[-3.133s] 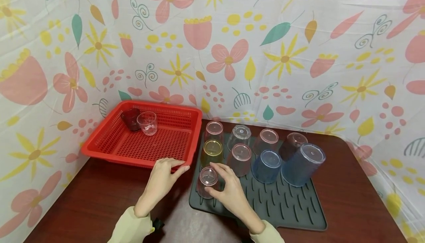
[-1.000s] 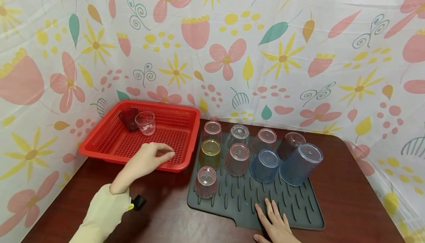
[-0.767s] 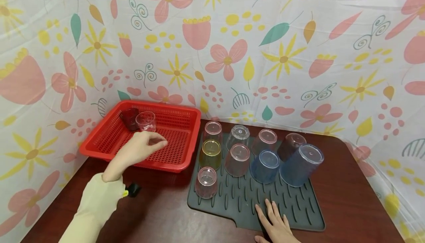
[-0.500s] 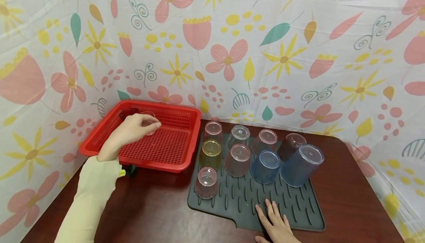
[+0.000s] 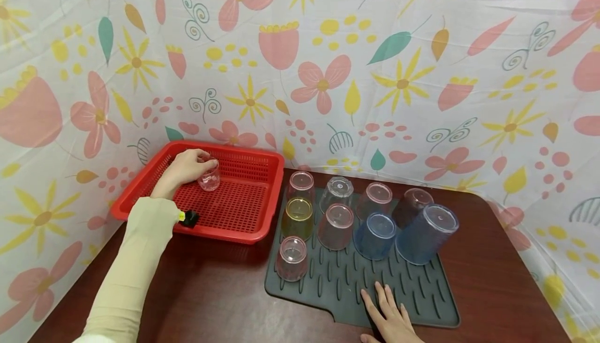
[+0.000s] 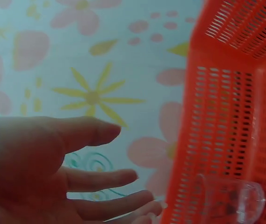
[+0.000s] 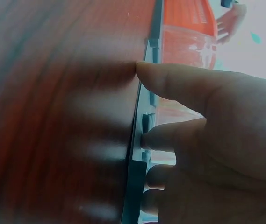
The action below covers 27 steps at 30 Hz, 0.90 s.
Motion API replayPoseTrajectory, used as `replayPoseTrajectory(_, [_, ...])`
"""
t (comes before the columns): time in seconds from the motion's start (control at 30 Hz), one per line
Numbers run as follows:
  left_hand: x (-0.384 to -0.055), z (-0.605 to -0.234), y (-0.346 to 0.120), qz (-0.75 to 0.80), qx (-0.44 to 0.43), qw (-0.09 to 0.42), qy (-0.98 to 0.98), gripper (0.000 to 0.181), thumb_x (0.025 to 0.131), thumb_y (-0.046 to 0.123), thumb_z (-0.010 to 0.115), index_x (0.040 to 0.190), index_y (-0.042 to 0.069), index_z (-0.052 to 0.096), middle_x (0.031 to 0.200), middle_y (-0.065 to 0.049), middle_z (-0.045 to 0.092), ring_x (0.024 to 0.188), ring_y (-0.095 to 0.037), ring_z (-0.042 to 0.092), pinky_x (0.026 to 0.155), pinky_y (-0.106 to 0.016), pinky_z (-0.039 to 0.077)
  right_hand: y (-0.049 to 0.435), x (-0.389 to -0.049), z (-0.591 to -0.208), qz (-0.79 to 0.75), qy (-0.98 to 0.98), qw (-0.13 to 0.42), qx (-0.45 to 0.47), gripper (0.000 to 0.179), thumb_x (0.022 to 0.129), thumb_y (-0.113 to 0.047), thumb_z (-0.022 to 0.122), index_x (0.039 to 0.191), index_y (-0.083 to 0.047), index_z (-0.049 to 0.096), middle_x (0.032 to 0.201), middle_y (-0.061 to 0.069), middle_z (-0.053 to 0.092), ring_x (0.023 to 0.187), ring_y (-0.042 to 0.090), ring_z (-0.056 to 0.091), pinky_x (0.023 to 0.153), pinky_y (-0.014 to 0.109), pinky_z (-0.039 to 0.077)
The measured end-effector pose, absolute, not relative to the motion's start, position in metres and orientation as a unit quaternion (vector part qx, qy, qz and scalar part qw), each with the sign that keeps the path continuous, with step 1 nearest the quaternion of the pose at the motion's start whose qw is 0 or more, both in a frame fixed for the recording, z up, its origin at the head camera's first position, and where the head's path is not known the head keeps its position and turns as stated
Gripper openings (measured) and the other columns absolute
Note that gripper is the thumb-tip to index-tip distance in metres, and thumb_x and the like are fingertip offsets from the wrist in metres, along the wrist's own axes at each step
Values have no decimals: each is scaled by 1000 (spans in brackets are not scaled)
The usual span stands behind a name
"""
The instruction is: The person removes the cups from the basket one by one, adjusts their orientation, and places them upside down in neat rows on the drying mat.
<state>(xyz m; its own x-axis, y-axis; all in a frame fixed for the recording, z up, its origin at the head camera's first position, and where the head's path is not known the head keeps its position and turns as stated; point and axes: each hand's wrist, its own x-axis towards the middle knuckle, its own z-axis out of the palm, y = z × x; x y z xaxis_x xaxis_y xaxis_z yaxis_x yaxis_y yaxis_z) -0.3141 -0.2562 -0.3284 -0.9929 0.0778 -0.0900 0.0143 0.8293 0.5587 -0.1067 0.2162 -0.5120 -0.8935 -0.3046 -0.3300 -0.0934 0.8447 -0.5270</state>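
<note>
My left hand (image 5: 189, 167) reaches over the red basket (image 5: 259, 213), its thumb and fingers apart just above a clear cup (image 5: 209, 180). In the left wrist view that cup (image 6: 231, 200) lies beyond the fingertips, and nothing is between the fingers. The dark red cup at the basket's back left is mostly hidden behind the hand. My right hand (image 5: 394, 319) lies with spread fingers on the front edge of the dark grey drying mat (image 5: 328, 286). On the mat stand several upside-down cups, among them a small clear pinkish one (image 5: 291, 262) at the front left.
Behind it are a yellow cup (image 5: 298, 220), a pinkish cup (image 5: 336, 228), a short blue cup (image 5: 375, 236) and a tall blue tumbler (image 5: 425, 236). More cups fill the back row. The brown table (image 5: 225, 291) meets a floral cloth (image 5: 319, 36) behind.
My left hand has left the small pinkish cup on the mat and moved left and away, into the basket above the clear cup. The right hand let go of that pinkish cup and settled on the mat's front edge.
</note>
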Motion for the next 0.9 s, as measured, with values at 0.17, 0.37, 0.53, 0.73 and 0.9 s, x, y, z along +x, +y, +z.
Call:
replayPoseTrajectory(0.17, [-329, -338, -262, 317, -8, 62, 946, 57, 100, 28, 47, 142, -9, 37, 143, -31, 41, 132, -44, 41, 106, -56, 38, 214, -107, -511, -254, 939, 211, -94, 80, 90, -52, 58, 149, -5, 33, 155, 35, 11, 140, 58, 6, 95, 82, 15])
replayPoseTrajectory(0.37, [-344, -347, -267, 285, -3, 73, 956, 55, 99, 27, 47, 138, -12, 39, 132, -34, 44, 118, -45, 47, 99, -53, 42, 212, -107, -509, -260, 937, 218, -84, 80, 91, -52, 57, 150, -7, 31, 157, 33, 9, 141, 57, 3, 96, 82, 13])
replayPoseTrajectory(0.53, [-355, -357, -267, 232, -2, 84, 969, 53, 97, 26, 49, 131, -13, 42, 127, -38, 44, 116, -54, 42, 98, -58, 37, 212, -106, -509, -264, 936, 219, -80, 80, 91, -54, 56, 150, -7, 31, 157, 32, 8, 142, 56, 2, 96, 82, 12])
replayPoseTrajectory(0.73, [-363, -365, -265, 205, 5, 102, 973, 63, 96, 26, 50, 141, -13, 31, 140, -45, 26, 129, -67, 20, 105, -70, 25, 211, -105, -508, -262, 937, 215, -78, 80, 90, -55, 56, 150, -8, 32, 158, 31, 9, 143, 55, 2, 97, 82, 12])
replayPoseTrajectory(0.9, [-369, -370, -264, 188, 16, 106, 976, 55, 96, 25, 50, 132, -15, 40, 135, -42, 35, 128, -63, 23, 106, -67, 25, 212, -104, -507, -260, 938, 214, -78, 81, 90, -56, 56, 151, -8, 31, 158, 30, 8, 143, 54, 2, 98, 81, 12])
